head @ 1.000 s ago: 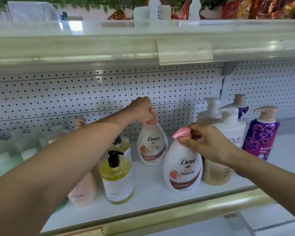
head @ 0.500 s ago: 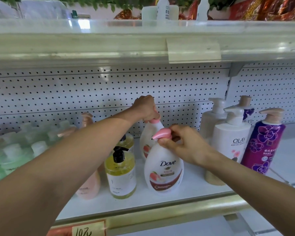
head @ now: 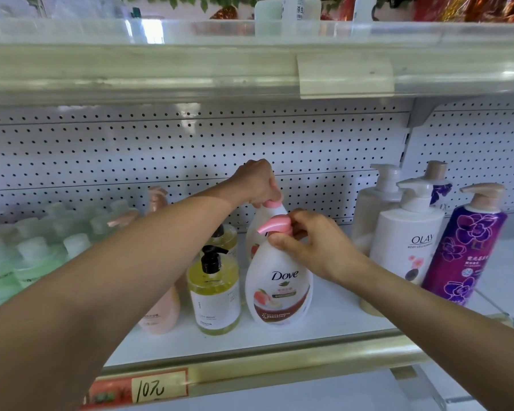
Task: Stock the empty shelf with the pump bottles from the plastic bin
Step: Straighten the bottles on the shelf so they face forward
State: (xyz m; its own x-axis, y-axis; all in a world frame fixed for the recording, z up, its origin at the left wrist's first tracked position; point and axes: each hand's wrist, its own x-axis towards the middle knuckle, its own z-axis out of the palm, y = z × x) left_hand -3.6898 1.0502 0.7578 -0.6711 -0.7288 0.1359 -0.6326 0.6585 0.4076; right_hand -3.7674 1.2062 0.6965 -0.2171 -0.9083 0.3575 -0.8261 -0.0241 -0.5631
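Both hands clamped on pump heads, both bottles upright on the shelf
I see the left hand [head: 257, 182] gripping the pink pump top of the rear white teardrop plastic Dove bottle [head: 258, 232], close to the white pegboard back wall [head: 161, 149]; the right hand [head: 312, 244] pinches the pink pump head of the front white teardrop plastic Dove bottle [head: 279, 289], thumb just below the spout. Front bottle stands directly ahead of the rear one on the white shelf board [head: 324, 324], near the brass-coloured front rail [head: 279, 360]. Just left: clear yellow bottle with black pump [head: 214, 298], then a pale pink bottle [head: 163, 312]. Right: white Olay pump bottle [head: 407, 247] and purple flowered pump bottle [head: 463, 253], apart from the pair
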